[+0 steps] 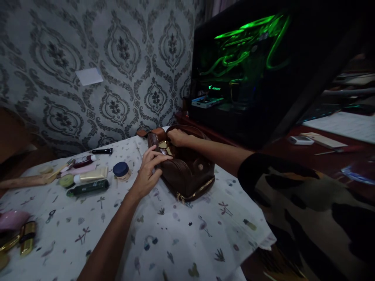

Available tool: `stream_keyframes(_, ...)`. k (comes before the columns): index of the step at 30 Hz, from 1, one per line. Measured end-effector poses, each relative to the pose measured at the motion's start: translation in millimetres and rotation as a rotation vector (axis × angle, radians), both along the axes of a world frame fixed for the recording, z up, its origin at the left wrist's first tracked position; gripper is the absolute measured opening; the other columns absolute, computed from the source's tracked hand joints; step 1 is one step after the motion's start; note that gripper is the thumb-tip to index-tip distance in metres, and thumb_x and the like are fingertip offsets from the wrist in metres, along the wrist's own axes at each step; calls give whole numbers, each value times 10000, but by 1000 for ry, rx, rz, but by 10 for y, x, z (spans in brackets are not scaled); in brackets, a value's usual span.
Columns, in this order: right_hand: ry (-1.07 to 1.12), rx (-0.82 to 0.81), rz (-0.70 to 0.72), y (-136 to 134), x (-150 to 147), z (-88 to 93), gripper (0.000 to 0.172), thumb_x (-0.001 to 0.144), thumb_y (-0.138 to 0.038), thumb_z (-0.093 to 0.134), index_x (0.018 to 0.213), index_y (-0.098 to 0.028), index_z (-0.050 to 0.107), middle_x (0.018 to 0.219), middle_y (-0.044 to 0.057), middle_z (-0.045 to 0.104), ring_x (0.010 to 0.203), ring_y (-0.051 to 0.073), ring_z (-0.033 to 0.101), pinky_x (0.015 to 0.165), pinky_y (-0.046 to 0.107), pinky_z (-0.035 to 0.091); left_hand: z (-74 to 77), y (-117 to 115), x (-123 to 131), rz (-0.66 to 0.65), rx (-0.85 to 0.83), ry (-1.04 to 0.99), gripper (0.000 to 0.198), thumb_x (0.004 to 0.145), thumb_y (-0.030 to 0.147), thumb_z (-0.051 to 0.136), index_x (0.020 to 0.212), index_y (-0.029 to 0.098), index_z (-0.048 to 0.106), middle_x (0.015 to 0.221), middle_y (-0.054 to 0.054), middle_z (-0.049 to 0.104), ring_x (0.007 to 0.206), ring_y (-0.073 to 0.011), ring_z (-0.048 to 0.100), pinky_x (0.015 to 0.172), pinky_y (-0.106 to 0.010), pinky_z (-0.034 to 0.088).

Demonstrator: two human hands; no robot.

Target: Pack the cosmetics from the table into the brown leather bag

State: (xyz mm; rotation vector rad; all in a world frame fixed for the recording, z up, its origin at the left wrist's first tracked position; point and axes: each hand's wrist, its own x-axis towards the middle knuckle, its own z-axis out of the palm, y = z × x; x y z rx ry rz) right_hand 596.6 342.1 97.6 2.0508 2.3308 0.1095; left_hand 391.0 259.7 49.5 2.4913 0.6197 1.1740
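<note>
A dark brown leather bag [190, 171] with a gold zipper lies on a table under a white patterned cloth [181, 238]. My left hand [149, 171] rests on the bag's near left side, fingers curled against its opening edge. My right hand [177, 137] is closed at the top of the opening, gripping the bag's rim or something inside; gold-coloured items show in the opening. My right sleeve [295, 199] has a camouflage pattern.
Left of the bag lie a blue-lidded jar [121, 170], a cream tube [90, 175], a dark green tube [88, 188], a black pen [101, 151] and gold items [26, 236]. A green-lit computer case [243, 66] stands behind, and a dark desk [322, 152] sits at right.
</note>
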Motion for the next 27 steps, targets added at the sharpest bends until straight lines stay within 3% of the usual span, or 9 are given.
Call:
stream_keyframes(5, -32, 125, 62, -126, -81, -42, 388, 977, -280, 470, 1230, -40, 640, 1281, 293, 601, 1211, 361, 588, 942, 427, 508, 4, -6, 14, -2, -17, -8, 502, 808, 50, 425, 1180, 287, 665, 1116, -42, 613, 1358, -246, 413, 1231, -543, 196)
stream_keyframes(8, -30, 150, 185, -137, -186, -46, 383, 990, -248, 426, 1272, -76, 620, 1386, 249, 546, 1318, 315, 502, 1054, 407, 432, 1, -7, 13, 14, -27, -5, 496, 812, 58, 424, 1177, 287, 671, 1121, -48, 609, 1386, -250, 383, 1234, -538, 197)
stream_keyframes(12, -16, 22, 214, -6, -251, 20, 318, 943, -279, 527, 1188, -147, 682, 1276, 162, 659, 1185, 274, 623, 920, 327, 507, 1, -1, 7, 8, -26, -7, 491, 820, 64, 432, 1184, 295, 667, 1118, -46, 612, 1373, -254, 399, 1236, -549, 190)
stream_keyframes(15, -8, -66, 179, 125, -254, 66, 374, 857, -320, 654, 1205, -186, 679, 1202, 135, 704, 1094, 284, 677, 829, 310, 533, 3, 4, 6, -2, -25, -7, 478, 821, 64, 438, 1176, 289, 664, 1116, -45, 614, 1347, -253, 426, 1234, -552, 197)
stream_keyframes(20, 3, -90, 173, 208, -270, 30, 491, 808, -282, 701, 1290, -223, 629, 1294, 144, 661, 1162, 304, 649, 893, 327, 523, 6, 4, -2, 12, -21, 2, 478, 815, 59, 436, 1167, 284, 668, 1121, -45, 612, 1371, -256, 396, 1227, -541, 219)
stream_keyframes(27, -5, -59, 140, 181, -258, -21, 456, 826, -310, 674, 1261, -177, 645, 1214, 184, 683, 1172, 337, 639, 914, 356, 519, -9, 13, -8, -2, -16, -4, 485, 816, 56, 437, 1178, 284, 666, 1105, -41, 615, 1350, -243, 426, 1239, -535, 202)
